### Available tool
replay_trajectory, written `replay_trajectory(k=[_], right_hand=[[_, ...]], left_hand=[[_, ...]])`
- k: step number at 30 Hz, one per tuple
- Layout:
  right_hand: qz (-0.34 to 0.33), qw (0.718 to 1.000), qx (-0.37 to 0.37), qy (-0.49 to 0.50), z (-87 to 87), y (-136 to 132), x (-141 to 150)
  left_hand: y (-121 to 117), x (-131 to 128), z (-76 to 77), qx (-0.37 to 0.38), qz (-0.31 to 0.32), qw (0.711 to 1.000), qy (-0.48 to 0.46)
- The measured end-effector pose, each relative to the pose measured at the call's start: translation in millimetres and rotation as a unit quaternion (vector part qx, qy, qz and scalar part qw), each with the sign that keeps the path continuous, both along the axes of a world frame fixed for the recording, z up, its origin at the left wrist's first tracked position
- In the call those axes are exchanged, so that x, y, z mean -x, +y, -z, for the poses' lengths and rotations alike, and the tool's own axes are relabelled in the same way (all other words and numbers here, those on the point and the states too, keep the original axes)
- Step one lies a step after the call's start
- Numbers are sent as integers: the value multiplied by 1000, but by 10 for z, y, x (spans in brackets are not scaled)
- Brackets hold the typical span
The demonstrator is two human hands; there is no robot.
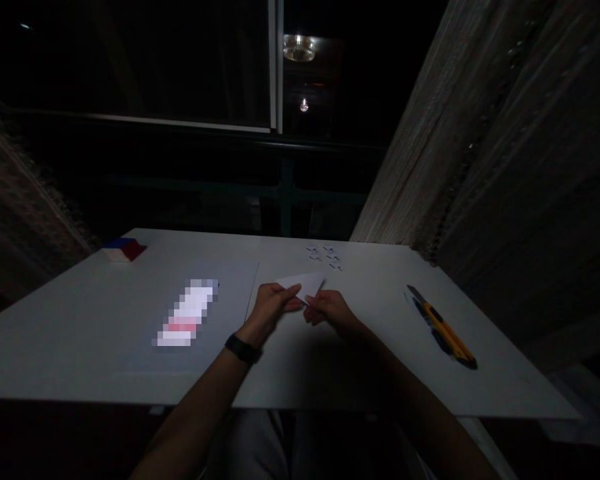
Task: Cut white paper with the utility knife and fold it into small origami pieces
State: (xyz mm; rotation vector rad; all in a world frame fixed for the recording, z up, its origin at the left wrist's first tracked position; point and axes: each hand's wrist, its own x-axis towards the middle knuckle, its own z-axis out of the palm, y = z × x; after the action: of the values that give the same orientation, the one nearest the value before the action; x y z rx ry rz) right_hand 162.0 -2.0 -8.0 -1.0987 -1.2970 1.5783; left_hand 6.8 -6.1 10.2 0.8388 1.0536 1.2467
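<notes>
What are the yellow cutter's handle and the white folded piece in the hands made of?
Handle: probably hard plastic, evenly coloured yellow with black parts; finish unclear in this dim light.
White piece: looks like paper, matte; thin, straight-edged, no visible shine.

A thin white paper piece, roughly triangular in visible outline (311,283), is pinched between the left grip (271,305) and the right grip (330,309), over the white flat-topped desk (375,280). Its long edge faces the desk's far side, while a pointed corner aims back between the thumbs; the fingers cover part of it, and its folds are too dim to tell.
</notes>
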Motion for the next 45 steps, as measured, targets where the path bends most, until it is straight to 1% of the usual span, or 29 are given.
replay_trajectory(k=[3, 6, 9, 12, 15, 20, 23, 25, 27, 29, 35, 38, 40, 45], right_hand=[[-33, 999, -20, -24, 19, -1, -6], [-6, 998, -46, -46, 52, 11, -12], [20, 997, -46, -53, 69, 31, -28], [21, 998, -40, -54, 57, 38, -45], [19, 998, -31, -46, 28, 30, -56], [10, 1000, 23, 1, -4, 32, -112], [-25, 996, 56, 64, -4, 45, -173], [-56, 990, 65, 112, -2, 49, -206], [-72, 984, 70, 146, -1, 49, -224], [-73, 982, 75, 156, -2, 46, -228], [-71, 988, 69, 121, -22, 32, -207], [-56, 988, 81, 118, -60, 18, -198], [-31, 989, 76, 123, -78, 17, -190], [61, 991, 21, 116, -54, 50, -167]], left_hand=[[-2, -6, 25, -9, -11, 1000, 12], [6, 5, 30, -28, -10, 999, 16], [26, 44, 7, -60, -27, 998, 11], [44, 84, -19, -76, -52, 996, 7], [48, 101, -27, -85, -62, 994, 7], [37, 102, -43, -123, -60, 991, 3], [26, 100, -68, -132, -55, 990, 5], [19, 99, -80, -136, -49, 989, 8], [16, 99, -82, -139, -46, 989, 12], [19, 99, -76, -138, -43, 989, 15], [34, 101, -68, -128, -40, 991, 12], [26, 102, -88, -126, -40, 991, 14], [21, 103, -97, -125, -37, 991, 20], [19, 120, -89, -113, -20, 993, 19]])
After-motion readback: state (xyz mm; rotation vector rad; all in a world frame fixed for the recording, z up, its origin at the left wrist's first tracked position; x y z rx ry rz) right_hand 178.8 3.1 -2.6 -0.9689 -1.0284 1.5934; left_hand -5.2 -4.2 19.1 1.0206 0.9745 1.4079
